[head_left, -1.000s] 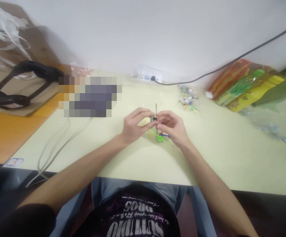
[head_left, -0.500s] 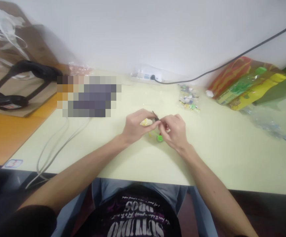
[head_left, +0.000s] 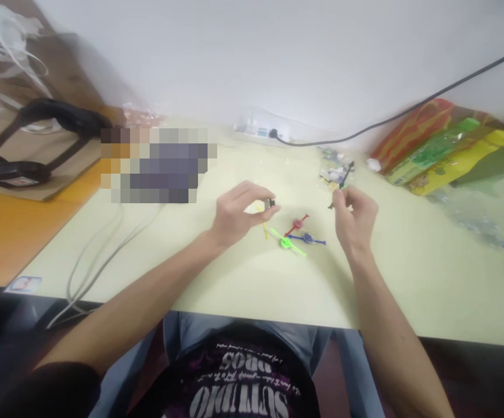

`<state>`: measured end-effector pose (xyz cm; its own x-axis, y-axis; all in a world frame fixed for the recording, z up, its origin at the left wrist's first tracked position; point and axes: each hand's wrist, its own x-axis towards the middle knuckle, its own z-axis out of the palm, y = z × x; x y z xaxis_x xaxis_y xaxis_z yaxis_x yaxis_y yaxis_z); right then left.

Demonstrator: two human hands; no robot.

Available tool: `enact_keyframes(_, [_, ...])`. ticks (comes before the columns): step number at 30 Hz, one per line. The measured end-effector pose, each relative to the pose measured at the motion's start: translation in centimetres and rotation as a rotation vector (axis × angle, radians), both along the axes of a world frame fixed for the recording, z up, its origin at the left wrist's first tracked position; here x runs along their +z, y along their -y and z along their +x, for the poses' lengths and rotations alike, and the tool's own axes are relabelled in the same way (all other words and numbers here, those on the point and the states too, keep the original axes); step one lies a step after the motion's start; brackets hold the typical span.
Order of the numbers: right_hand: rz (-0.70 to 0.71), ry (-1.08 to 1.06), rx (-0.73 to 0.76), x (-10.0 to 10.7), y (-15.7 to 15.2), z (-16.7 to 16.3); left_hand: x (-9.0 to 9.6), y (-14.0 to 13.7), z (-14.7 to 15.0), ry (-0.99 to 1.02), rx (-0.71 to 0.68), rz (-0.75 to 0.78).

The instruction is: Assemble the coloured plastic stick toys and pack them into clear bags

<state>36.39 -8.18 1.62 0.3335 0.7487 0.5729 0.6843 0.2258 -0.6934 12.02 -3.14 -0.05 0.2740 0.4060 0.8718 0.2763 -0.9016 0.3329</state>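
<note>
My left hand [head_left: 238,215] pinches a small black piece [head_left: 270,203] between thumb and forefinger, just above the table. To the right, my right hand [head_left: 354,217] is closed on a thin black plastic strip [head_left: 345,176] whose ends stick out above and below the fingers. Between my hands, on the tabletop, lie similar thin strips with round middles: a green one [head_left: 285,242], a blue one [head_left: 308,238] and a red one [head_left: 298,223]. A yellow strip [head_left: 265,231] is partly covered by my left hand.
Small wrapped pieces [head_left: 333,168] lie behind my right hand. Colourful packages [head_left: 435,157] and clear crumpled plastic [head_left: 482,223] are at the right. A power strip [head_left: 261,129] sits against the wall. White cables [head_left: 99,267] and a black headset-like frame [head_left: 38,145] are at the left.
My hands, together before, are now apart. The right hand has moved right with the black strip, while the left stays near its place with the small black piece. The coloured strips are uncovered.
</note>
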Motion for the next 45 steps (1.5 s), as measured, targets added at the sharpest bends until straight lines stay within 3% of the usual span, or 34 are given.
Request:
enact_keyframes(5, [-0.136,0.074,0.149,-0.9,0.1,-0.9,-0.6,-0.5,0.0,-0.049,-0.025,-0.032])
enact_keyframes(9, [-0.145,0.137,0.231,-1.4,0.5,-3.0,-1.1,-0.4,0.3,-0.108,-0.075,-0.094])
enact_keyframes(18, [-0.127,0.428,0.155,-3.1,0.8,-4.4,-1.1,-1.6,-0.8,-0.175,-0.029,-0.211])
enact_keyframes(25, [-0.14,0.374,0.199,-2.9,1.3,-5.2,-1.9,-1.7,-0.6,-0.464,0.008,-0.212])
enact_keyframes(30, [-0.067,0.378,0.342,-2.1,2.2,-6.0,-2.6,-1.6,-0.4,-0.585,0.026,-0.244])
enact_keyframes(35, [-0.148,0.51,0.473,-2.5,2.6,-6.7,-2.0,-1.6,-1.0,-0.653,-0.038,-0.305])
enact_keyframes(40, [-0.244,0.549,0.474,-3.1,2.2,-6.4,-1.8,-2.2,-1.8,-0.653,-0.11,-0.325])
enact_keyframes(45, [-0.293,0.569,0.376,-3.6,2.0,-6.0,-2.1,-2.7,-2.1,-0.649,-0.078,-0.308])
